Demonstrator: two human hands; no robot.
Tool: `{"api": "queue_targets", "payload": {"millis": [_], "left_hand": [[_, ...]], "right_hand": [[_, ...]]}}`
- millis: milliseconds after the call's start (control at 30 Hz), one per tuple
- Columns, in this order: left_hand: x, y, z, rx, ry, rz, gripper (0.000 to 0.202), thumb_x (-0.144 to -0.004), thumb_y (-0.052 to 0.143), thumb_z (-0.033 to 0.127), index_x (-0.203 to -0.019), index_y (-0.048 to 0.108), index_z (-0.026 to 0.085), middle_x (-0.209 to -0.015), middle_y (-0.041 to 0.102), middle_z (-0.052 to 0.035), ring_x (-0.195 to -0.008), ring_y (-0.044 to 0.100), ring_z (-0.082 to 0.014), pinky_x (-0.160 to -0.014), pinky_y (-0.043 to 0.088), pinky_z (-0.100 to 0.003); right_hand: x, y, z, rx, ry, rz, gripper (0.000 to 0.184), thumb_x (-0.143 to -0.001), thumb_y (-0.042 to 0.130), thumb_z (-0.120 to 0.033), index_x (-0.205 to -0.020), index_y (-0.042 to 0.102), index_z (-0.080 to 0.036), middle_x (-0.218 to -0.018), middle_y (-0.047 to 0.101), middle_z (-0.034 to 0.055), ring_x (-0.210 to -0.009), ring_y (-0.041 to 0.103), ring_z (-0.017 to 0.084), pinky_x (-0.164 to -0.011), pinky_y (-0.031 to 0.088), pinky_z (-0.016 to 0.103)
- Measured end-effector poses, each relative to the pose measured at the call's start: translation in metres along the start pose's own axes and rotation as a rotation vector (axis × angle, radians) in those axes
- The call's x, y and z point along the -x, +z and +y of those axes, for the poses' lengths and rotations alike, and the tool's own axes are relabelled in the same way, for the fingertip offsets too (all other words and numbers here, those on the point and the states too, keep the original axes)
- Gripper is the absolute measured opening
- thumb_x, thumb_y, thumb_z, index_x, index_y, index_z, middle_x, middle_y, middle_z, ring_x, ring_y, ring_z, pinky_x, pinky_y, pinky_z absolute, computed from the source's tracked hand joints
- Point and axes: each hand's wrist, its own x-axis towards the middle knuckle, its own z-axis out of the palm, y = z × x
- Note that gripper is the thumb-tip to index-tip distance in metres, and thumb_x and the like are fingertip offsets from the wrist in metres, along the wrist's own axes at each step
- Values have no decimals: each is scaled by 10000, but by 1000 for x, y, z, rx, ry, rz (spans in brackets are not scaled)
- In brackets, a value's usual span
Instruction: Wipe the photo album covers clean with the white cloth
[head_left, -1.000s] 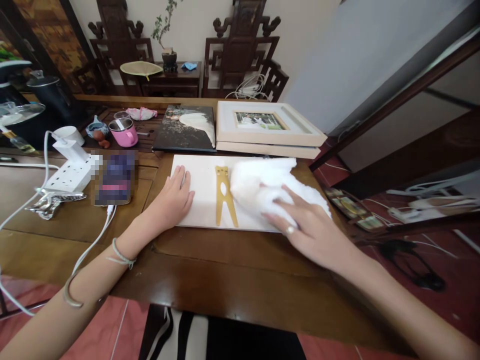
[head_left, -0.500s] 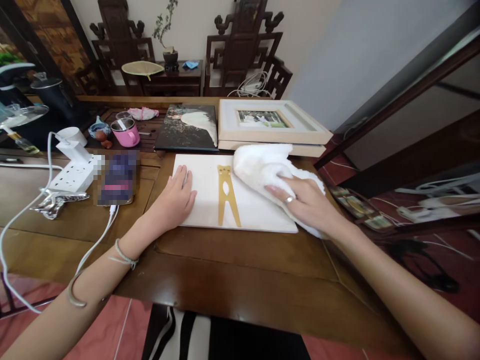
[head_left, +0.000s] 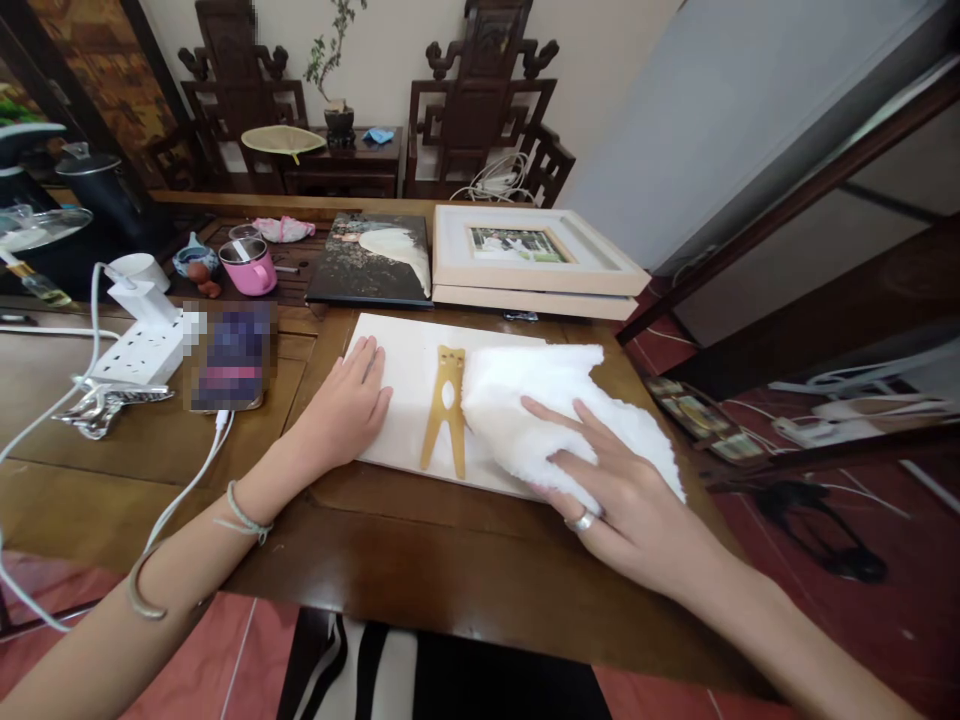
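Note:
A white flat board [head_left: 409, 375] lies on the brown wooden table [head_left: 450, 550], with a tan clip-shaped piece [head_left: 445, 408] on its middle. My left hand [head_left: 343, 405] rests flat on the board's left end, fingers stretched out. My right hand [head_left: 622, 490] presses a fluffy white cloth [head_left: 540, 410] onto the board's right part, fingers spread over the cloth. The cloth's left edge touches the tan piece and hides the board's right end.
Two stacked picture frames [head_left: 525, 260] and a dark picture panel [head_left: 371, 260] lie behind the board. A white power strip [head_left: 139, 345] with cables, a phone [head_left: 229, 360], crumpled foil [head_left: 101, 405] and a pink cup [head_left: 247, 265] are at the left. Carved chairs [head_left: 480, 110] stand behind.
My right hand has drawn the cloth from the board's far right corner toward me and down over the near right part. The board has turned slightly. My left hand stays put.

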Motion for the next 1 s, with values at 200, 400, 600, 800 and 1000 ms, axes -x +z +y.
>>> {"api": "queue_targets", "payload": {"millis": [200,400,600,800,1000], "left_hand": [[-3,5,-1,-16,7,23,543,-998,279,253,-1448,311,-49,-1557,256,-296,-1485,198,-340,-1176,277,-529],[-7,7,-3,3,-13,3,555,-998,274,260,-1450,297,-61,-1562,243,-295,-1486,187,-344,-1181,264,-520],[-6,4,1,5,-13,11,551,-1001,265,266,-1452,297,-49,-1562,248,-291,-1485,192,-344,-1175,267,-535],[-5,2,5,-20,4,18,554,-1002,260,270,-1445,301,-59,-1557,251,-300,-1481,197,-357,-1170,275,-538],[-5,5,-4,-15,31,35,541,-1001,261,266,-1449,300,-34,-1553,261,-300,-1489,176,-345,-1165,287,-547]], "right_hand": [[-45,3,44,56,93,-15,276,-959,406,-377,-969,643,-236,-1320,629,142,-1363,448,333,-1104,347,634],[-61,17,51,149,75,25,310,-962,411,-331,-1052,662,-171,-1354,587,206,-1392,395,356,-1121,291,656],[-4,6,-8,101,-127,-11,180,-870,489,-140,-835,655,-201,-1443,527,145,-1436,322,325,-1125,285,675],[27,-11,-29,14,-291,-99,187,-791,509,-96,-709,621,-222,-1474,503,70,-1452,289,319,-1135,288,672],[-22,-4,17,86,-182,-92,184,-890,492,-203,-894,675,-224,-1441,529,139,-1373,437,303,-1121,333,638]]}}
